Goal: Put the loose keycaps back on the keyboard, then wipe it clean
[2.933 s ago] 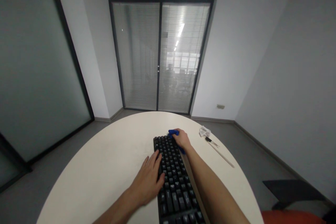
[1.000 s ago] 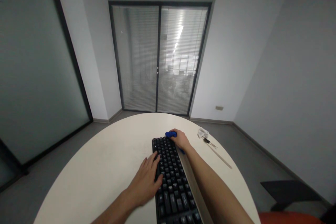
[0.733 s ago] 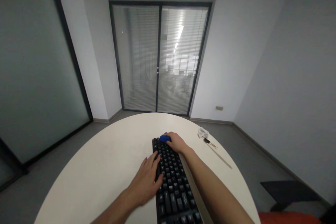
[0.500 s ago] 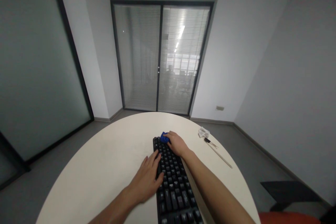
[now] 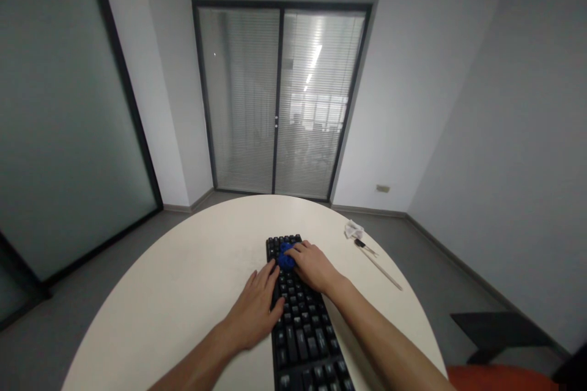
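A black keyboard (image 5: 298, 317) lies lengthwise away from me on the round white table (image 5: 183, 293). My right hand (image 5: 314, 266) is closed over a blue lump of cleaning putty (image 5: 287, 256), pressed on the keys near the far end; its palm hides part of the lump. Along the keyboard's left side rests my left hand (image 5: 254, 305), fingers stretched out and thumb on the edge keys, with nothing in it.
At the table's right edge lie a crumpled clear-white wrapper (image 5: 353, 230), a small black-headed brush (image 5: 360, 244) and a thin pale stick (image 5: 383, 270). A chair with a red seat (image 5: 499, 377) stands at the lower right. Beyond the table is a glass door with blinds (image 5: 312, 134).
My right hand has moved the blue putty toward me along the keys, baring the keyboard's far end. My left hand stays nearly in place.
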`<state>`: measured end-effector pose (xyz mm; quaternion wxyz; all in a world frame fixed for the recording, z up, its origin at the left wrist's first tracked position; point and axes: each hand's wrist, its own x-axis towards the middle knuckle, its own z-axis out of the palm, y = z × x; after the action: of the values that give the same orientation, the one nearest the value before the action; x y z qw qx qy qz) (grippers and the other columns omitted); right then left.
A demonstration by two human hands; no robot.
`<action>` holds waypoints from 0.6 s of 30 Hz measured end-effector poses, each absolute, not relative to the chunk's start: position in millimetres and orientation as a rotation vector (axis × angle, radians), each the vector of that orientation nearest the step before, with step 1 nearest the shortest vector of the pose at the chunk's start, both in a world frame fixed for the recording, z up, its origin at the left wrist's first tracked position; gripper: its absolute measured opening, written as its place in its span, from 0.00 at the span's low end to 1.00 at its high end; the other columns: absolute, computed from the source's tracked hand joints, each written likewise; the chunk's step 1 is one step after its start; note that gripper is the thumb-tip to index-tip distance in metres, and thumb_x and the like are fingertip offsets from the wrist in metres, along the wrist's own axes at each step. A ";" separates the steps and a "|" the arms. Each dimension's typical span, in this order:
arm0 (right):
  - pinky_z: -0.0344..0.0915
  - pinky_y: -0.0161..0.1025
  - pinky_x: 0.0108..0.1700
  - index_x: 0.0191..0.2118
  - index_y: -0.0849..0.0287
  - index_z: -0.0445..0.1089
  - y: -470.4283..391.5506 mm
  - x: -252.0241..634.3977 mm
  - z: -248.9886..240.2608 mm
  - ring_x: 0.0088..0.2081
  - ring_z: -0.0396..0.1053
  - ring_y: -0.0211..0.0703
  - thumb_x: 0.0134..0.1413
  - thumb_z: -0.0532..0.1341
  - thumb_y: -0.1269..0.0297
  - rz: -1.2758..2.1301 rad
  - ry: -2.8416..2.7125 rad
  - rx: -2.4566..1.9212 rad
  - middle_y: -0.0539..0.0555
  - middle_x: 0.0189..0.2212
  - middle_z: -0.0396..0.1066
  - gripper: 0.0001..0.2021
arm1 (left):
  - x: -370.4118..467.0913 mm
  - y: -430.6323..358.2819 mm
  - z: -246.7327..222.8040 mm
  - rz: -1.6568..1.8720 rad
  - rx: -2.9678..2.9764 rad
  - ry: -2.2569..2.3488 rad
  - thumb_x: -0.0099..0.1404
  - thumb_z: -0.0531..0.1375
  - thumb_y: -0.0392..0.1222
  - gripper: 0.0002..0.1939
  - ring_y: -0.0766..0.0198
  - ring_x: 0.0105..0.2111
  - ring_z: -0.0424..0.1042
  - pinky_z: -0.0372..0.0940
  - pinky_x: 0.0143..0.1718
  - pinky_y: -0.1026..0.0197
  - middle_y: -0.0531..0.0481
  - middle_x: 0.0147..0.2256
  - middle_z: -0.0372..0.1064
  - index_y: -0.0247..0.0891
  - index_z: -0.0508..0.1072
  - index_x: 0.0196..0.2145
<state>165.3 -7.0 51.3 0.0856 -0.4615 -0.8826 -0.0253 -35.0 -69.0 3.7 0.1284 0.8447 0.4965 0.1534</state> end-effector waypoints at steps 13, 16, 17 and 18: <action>0.60 0.48 0.59 0.44 0.57 0.72 -61.6 164.3 46.3 0.59 0.59 0.57 0.51 0.62 0.61 -0.005 -2.413 -1.403 0.59 0.63 0.61 0.14 | -36.5 -65.8 -4.2 0.479 2.453 1.433 0.71 0.48 0.48 0.33 0.52 0.71 0.41 0.42 0.69 0.41 0.37 0.71 0.40 0.31 0.50 0.69; 0.57 0.51 0.61 0.48 0.57 0.71 -54.5 166.5 38.4 0.64 0.54 0.58 0.51 0.62 0.65 0.050 -2.392 -1.415 0.57 0.65 0.58 0.17 | -35.8 -66.8 -1.8 0.460 2.446 1.437 0.71 0.48 0.48 0.33 0.52 0.71 0.41 0.42 0.70 0.41 0.37 0.71 0.40 0.31 0.50 0.69; 0.58 0.50 0.60 0.50 0.56 0.71 -50.5 166.8 37.2 0.62 0.58 0.56 0.52 0.61 0.66 0.086 -2.386 -1.427 0.57 0.62 0.63 0.18 | -35.5 -67.2 -1.1 0.462 2.442 1.438 0.71 0.48 0.47 0.33 0.52 0.71 0.41 0.42 0.70 0.41 0.37 0.71 0.40 0.31 0.50 0.69; 0.59 0.48 0.59 0.51 0.56 0.70 -46.0 166.4 36.9 0.58 0.61 0.54 0.53 0.60 0.67 0.113 -2.373 -1.443 0.57 0.58 0.68 0.18 | -35.3 -67.4 -0.5 0.469 2.438 1.437 0.71 0.48 0.47 0.32 0.52 0.71 0.41 0.42 0.70 0.41 0.37 0.71 0.40 0.32 0.50 0.69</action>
<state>166.4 -46.0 36.9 0.1798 -0.5107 -0.8398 0.0398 -35.3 -67.4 -0.5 0.1358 0.8420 0.4963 0.1621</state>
